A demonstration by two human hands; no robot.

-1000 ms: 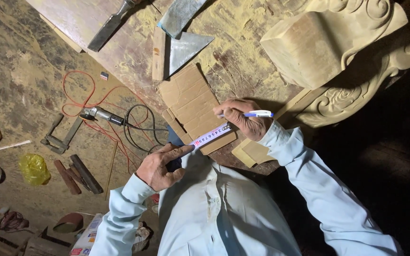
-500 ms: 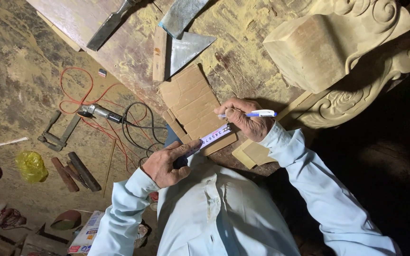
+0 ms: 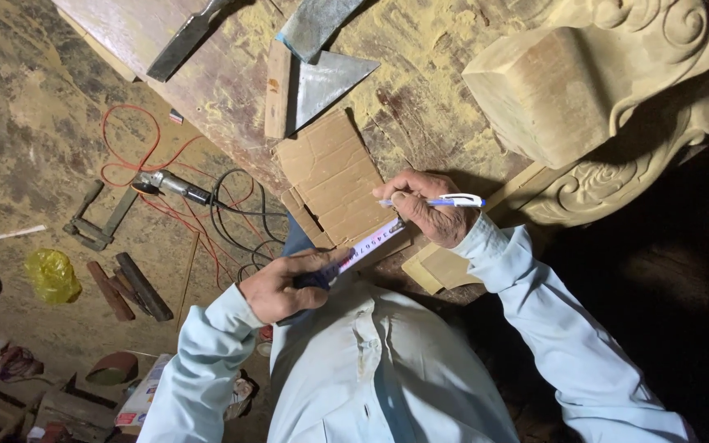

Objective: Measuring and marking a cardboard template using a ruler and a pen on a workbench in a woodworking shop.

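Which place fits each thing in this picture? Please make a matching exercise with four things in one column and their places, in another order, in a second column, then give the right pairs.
Things:
1. pen
2. tape measure
3. yellow bag
4. carved wood piece

Places:
A. on the floor at the left
B. on the bench at the upper right
C. in the right hand
D. stretched between the left hand and the right hand, along the cardboard

Pairs: 1-C, 2-D, 3-A, 4-B

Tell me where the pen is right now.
In the head view, the blue-and-white pen sits in the right hand, over the cardboard piece's near edge.
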